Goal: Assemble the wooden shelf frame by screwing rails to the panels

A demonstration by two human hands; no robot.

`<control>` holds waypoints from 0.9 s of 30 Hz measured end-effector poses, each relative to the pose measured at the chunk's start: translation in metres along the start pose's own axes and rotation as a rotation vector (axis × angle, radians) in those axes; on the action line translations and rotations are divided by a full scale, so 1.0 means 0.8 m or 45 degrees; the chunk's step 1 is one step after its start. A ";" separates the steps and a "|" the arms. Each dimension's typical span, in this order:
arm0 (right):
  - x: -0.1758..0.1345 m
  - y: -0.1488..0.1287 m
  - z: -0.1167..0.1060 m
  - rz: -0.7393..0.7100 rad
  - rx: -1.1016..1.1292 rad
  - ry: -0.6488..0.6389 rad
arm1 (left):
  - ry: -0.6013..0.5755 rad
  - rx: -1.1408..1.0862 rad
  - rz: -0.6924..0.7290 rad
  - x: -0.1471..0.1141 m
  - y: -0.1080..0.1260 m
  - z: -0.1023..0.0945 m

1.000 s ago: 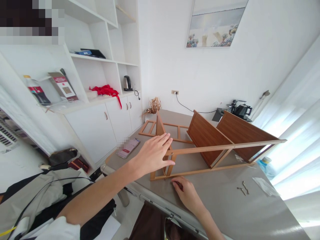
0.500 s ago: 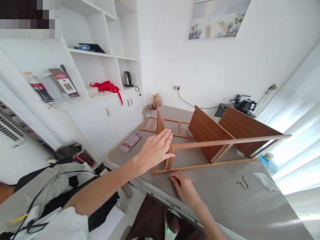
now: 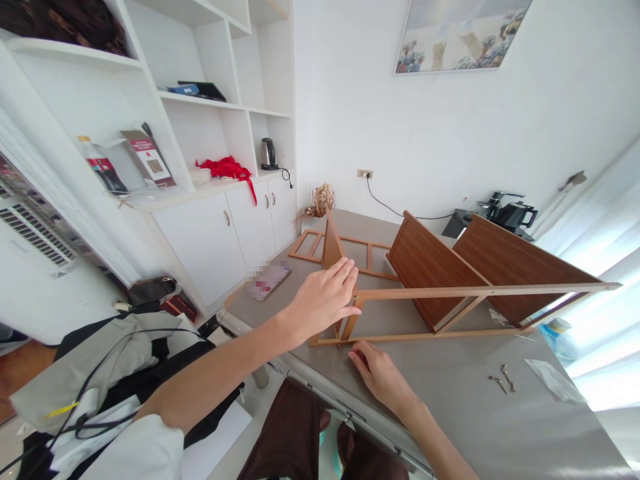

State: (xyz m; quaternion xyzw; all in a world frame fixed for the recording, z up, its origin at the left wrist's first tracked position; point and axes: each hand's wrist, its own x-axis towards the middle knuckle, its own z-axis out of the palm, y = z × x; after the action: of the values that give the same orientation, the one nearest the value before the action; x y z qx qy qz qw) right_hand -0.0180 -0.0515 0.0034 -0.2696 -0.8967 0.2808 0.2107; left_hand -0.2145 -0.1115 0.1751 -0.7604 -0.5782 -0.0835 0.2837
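Observation:
A wooden shelf rack (image 3: 425,292), partly assembled, lies on its side on the grey table (image 3: 440,380). My left hand (image 3: 325,297) rests over the end of its leftmost board (image 3: 333,243), fingers straight and together, thumb apart by the upper rail, steadying it. Below, my right hand (image 3: 383,373) is beside the lower rail (image 3: 400,338), near its left end. Its fingers are curled in close to a small dark fitting under the rail; what they hold, if anything, is hidden. A separate ladder-like wooden frame (image 3: 370,257) lies behind the leftmost board.
Several loose screws (image 3: 501,383) and a clear plastic bag (image 3: 554,380) lie on the table at right. A phone (image 3: 271,283) is near the left edge. A black kettle (image 3: 515,215) stands at the back right. White cabinets (image 3: 200,227) line the left wall.
The camera view has turned slightly left, so everything appears further right. My hands keep nearly the same places on and beside the rack.

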 end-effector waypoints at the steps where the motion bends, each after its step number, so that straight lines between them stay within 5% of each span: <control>1: 0.002 0.001 -0.001 -0.019 -0.004 -0.018 | 0.001 -0.004 -0.003 0.000 0.000 0.000; 9: 0.017 0.023 -0.018 0.014 0.038 -0.005 | 0.001 0.000 -0.020 0.000 0.000 0.002; 15: 0.026 0.008 -0.033 -0.087 -0.059 -0.035 | 0.021 -0.021 -0.026 -0.001 0.000 0.002; 27: 0.013 0.025 -0.002 -0.341 -0.137 -0.228 | 0.004 0.024 -0.044 -0.002 0.001 0.000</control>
State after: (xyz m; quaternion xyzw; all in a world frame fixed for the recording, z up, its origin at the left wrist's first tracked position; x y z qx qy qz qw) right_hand -0.0176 -0.0310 -0.0052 -0.1325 -0.9535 0.2247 0.1507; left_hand -0.2138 -0.1127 0.1742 -0.7475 -0.5915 -0.0841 0.2904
